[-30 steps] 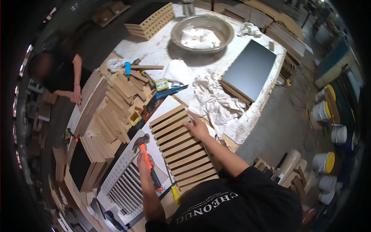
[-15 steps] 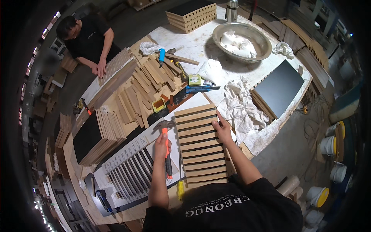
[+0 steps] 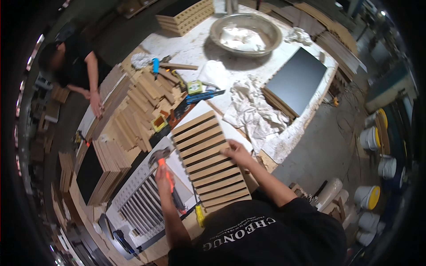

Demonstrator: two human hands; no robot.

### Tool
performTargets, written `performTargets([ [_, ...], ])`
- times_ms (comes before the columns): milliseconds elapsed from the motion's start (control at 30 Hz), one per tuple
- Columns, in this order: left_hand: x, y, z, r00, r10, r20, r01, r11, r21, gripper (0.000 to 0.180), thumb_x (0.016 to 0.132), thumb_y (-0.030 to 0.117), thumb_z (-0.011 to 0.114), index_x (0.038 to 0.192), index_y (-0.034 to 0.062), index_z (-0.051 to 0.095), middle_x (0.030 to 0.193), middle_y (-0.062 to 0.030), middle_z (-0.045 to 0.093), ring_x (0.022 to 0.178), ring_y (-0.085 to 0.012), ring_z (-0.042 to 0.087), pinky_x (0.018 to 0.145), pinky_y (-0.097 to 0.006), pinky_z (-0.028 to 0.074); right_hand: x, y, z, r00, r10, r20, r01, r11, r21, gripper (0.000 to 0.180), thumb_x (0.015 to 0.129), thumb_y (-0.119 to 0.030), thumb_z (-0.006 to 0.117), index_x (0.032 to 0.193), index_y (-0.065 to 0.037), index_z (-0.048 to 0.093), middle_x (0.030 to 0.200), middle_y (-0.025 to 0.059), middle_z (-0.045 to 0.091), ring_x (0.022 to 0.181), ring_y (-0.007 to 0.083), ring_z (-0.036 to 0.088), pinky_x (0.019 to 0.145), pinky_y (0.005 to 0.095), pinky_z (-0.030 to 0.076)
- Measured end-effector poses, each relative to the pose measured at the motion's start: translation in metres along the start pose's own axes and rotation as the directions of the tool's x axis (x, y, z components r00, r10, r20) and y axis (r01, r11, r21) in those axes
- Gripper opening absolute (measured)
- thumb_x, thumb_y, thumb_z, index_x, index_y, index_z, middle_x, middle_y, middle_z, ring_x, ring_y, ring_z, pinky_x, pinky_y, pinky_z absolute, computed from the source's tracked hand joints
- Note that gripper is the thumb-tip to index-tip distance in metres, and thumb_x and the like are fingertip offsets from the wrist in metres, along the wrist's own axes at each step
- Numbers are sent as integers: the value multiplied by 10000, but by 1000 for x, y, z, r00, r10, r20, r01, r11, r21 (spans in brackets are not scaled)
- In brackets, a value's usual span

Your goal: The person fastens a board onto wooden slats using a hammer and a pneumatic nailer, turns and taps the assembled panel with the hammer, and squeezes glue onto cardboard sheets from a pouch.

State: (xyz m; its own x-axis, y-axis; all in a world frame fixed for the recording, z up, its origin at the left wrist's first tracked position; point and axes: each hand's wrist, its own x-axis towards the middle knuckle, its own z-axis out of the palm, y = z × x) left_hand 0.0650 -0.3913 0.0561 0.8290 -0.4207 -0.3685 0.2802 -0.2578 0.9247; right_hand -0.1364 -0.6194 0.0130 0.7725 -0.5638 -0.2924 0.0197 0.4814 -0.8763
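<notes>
My left hand (image 3: pixel 165 179) is closed around a claw hammer (image 3: pixel 162 162) with an orange and black handle, its head pointing away from me. Just right of it, a slatted wooden panel (image 3: pixel 208 154) stretches from near my chest toward the table's middle, pale strips alternating with dark gaps. Along the panel's right edge my right hand (image 3: pixel 238 154) grips it, thumb on the upper face and the other fingers partly hidden. A yellow-handled tool (image 3: pixel 200 216) lies by the panel's near left corner. Left of the hammer rests a white board with dark curved slats (image 3: pixel 142 208).
Loose wood strips (image 3: pixel 142 95) are heaped beyond the hammer, beside a blue cutter (image 3: pixel 205 96). Crumpled cloth (image 3: pixel 257 111), dark panels (image 3: pixel 297 82) and a metal basin (image 3: pixel 214 33) stand to the right and back. A co-worker (image 3: pixel 80 66) leans over wood at the far left.
The view has shifted, so the table's contents sit further left in the picture. The panel appears more tilted. The hammer is slightly smeared by motion; both hands keep their holds.
</notes>
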Motion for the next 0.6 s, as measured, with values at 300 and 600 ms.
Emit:
performTargets([
  [300,-38,-27,-35,998,6,56,-20,965,261,326,931,258,467,1173,44,516,651,-57,539,475,-162,523,431,-272,437,-41,-2,19,992,-104,-76,118,971,208,468,813,-75,648,1241,24,487,1096,67,604,988,133,546,876,272,432],
  [600,-79,22,101,866,160,473,-155,987,-51,468,927,272,468,1267,-49,435,1217,-100,528,1137,-189,467,986,-325,343,-47,-81,-37,881,-212,-423,384,843,377,537,848,-48,600,1341,-50,390,897,27,644,800,78,585,732,212,473],
])
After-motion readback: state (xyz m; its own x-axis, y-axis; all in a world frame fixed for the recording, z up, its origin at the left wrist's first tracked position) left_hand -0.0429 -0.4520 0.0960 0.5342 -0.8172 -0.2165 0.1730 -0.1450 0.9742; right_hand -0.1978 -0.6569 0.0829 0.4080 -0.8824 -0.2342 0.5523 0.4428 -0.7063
